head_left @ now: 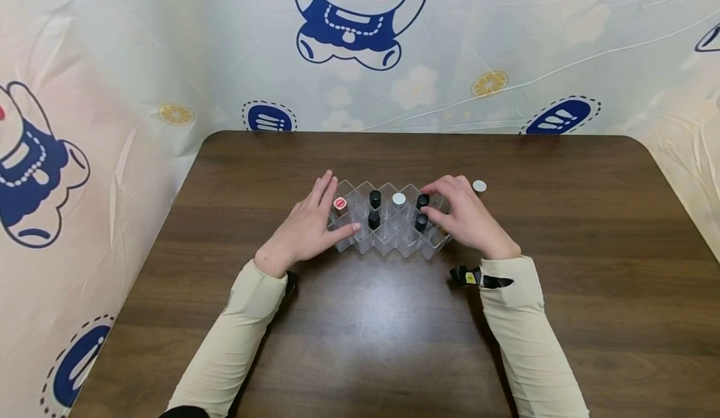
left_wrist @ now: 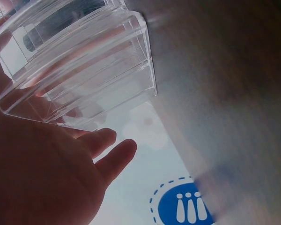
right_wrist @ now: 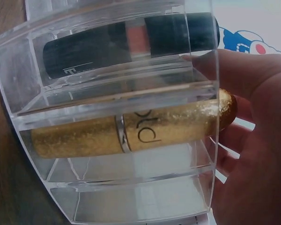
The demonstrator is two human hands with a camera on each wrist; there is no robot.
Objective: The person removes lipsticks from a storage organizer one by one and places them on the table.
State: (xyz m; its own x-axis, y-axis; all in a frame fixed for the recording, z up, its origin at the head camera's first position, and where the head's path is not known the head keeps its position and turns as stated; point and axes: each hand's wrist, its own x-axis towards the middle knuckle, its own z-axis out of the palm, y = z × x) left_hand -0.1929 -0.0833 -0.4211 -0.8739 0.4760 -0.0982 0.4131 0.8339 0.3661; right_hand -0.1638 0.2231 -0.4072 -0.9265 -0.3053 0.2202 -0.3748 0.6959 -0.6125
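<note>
The left hand [head_left: 306, 224] lay spread at the organizer's [head_left: 385, 243] left edge; the right hand [head_left: 469, 218] pinched a black-capped tube [head_left: 423, 200]. Other tubes [head_left: 374, 220] stood slotted; a white-capped tube [head_left: 479, 186] apparently remained outside.

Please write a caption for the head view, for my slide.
Left hand against a clear organizer, right hand at a black-topped tube, on a brown table.

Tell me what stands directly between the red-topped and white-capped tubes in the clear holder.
A black-capped tube stands between the red-topped tube and the white-capped tube, as the head view shows.
</note>
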